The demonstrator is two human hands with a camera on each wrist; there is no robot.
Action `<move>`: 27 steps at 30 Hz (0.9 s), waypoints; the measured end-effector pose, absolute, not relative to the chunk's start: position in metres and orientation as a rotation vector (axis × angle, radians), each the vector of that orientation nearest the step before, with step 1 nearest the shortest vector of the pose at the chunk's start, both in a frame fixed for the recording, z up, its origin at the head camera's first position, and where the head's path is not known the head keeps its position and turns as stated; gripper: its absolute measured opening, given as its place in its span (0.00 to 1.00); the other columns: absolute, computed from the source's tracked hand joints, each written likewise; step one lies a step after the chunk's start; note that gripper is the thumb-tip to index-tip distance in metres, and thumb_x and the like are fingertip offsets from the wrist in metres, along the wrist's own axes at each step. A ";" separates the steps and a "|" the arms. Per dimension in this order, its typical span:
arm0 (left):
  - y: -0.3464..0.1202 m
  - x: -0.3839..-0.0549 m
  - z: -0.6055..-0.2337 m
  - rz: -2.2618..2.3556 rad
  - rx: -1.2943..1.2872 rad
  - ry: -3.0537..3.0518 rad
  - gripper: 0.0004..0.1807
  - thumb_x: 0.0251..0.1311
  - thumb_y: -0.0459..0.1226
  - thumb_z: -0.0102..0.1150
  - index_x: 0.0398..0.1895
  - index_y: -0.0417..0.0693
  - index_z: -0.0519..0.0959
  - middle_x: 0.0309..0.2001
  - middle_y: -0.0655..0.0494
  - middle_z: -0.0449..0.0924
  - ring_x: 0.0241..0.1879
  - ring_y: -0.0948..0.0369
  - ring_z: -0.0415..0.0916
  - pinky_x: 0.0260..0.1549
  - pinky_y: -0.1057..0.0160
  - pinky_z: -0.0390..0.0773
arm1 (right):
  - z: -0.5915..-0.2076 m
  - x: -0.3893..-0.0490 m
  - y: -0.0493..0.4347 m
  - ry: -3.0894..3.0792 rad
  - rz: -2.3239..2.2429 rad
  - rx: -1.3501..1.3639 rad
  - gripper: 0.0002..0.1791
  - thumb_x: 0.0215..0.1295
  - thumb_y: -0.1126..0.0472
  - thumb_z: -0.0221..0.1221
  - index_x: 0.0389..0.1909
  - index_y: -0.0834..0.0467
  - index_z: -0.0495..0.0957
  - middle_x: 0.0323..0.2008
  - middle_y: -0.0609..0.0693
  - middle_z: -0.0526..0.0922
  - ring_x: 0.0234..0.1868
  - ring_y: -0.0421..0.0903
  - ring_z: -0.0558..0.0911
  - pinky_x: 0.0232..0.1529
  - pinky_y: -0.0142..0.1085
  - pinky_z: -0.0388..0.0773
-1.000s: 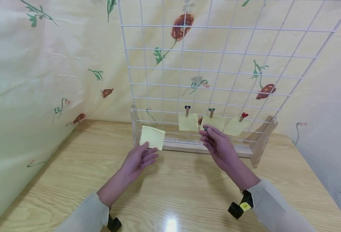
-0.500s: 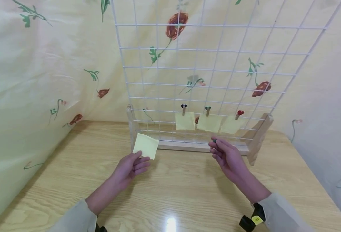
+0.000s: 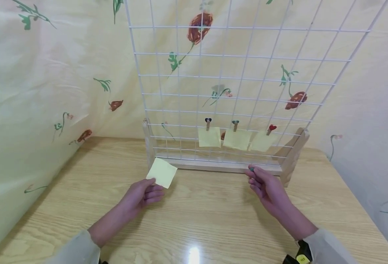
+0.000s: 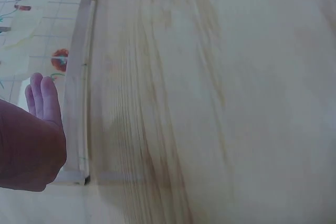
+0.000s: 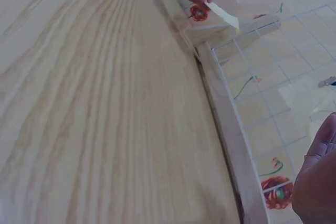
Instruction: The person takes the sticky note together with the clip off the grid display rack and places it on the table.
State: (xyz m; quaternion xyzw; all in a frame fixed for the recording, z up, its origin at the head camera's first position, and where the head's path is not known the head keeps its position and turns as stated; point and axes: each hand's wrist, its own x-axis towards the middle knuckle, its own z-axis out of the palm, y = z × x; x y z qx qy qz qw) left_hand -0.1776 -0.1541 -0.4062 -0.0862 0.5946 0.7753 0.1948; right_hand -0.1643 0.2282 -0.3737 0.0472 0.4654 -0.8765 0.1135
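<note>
In the head view my left hand (image 3: 143, 196) pinches a pale yellow sticky note (image 3: 162, 172) by its lower edge, thumb on top. The note is tilted, in front of the left end of the grid stand. My right hand (image 3: 268, 189) pinches a small clothespin (image 3: 251, 169) between thumb and index finger; only its dark green end shows. That hand is before the stand's right part, below the hanging notes. From the right wrist, the held note (image 5: 224, 17) appears almost edge-on beyond the stand.
A white wire grid (image 3: 220, 77) stands in a wooden base (image 3: 213, 165) on the wooden table (image 3: 194, 212). Three yellow notes hang low on it from small clothespins with heart tops: black (image 3: 208, 123), green (image 3: 235, 124) and red (image 3: 271, 129). Flowered cloth (image 3: 65, 73) surrounds the table.
Both hands have drawn back from the grid, the left going down and left with its note, the right down and right with the clothespin. The hanging notes stay on the grid.
</note>
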 end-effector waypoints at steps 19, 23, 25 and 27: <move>-0.180 -0.184 -0.412 1.852 -0.065 1.863 0.09 0.69 0.40 0.49 0.35 0.43 0.72 0.26 0.61 0.81 0.25 0.66 0.76 0.30 0.69 0.78 | -0.396 -0.159 0.242 1.484 -2.485 0.202 0.12 0.74 0.61 0.50 0.38 0.55 0.83 0.30 0.45 0.87 0.28 0.35 0.82 0.34 0.23 0.81; -0.183 -0.188 -0.411 1.772 -0.029 1.924 0.10 0.68 0.41 0.51 0.34 0.43 0.73 0.28 0.59 0.80 0.25 0.66 0.73 0.27 0.70 0.75 | -0.399 -0.159 0.244 1.539 -2.454 0.239 0.12 0.74 0.61 0.50 0.37 0.54 0.83 0.30 0.44 0.87 0.28 0.34 0.82 0.34 0.23 0.81; -0.185 -0.190 -0.412 1.723 -0.005 1.963 0.11 0.67 0.41 0.51 0.34 0.43 0.73 0.28 0.57 0.80 0.25 0.65 0.72 0.25 0.70 0.74 | -0.401 -0.159 0.246 1.549 -2.442 0.251 0.12 0.74 0.61 0.50 0.37 0.54 0.83 0.30 0.44 0.87 0.29 0.34 0.82 0.34 0.24 0.81; -0.187 -0.192 -0.412 1.680 0.026 1.993 0.11 0.67 0.41 0.51 0.32 0.42 0.73 0.28 0.56 0.79 0.25 0.63 0.72 0.25 0.69 0.73 | -0.403 -0.159 0.248 1.549 -2.429 0.266 0.13 0.74 0.61 0.50 0.36 0.54 0.83 0.30 0.44 0.87 0.29 0.34 0.82 0.34 0.24 0.81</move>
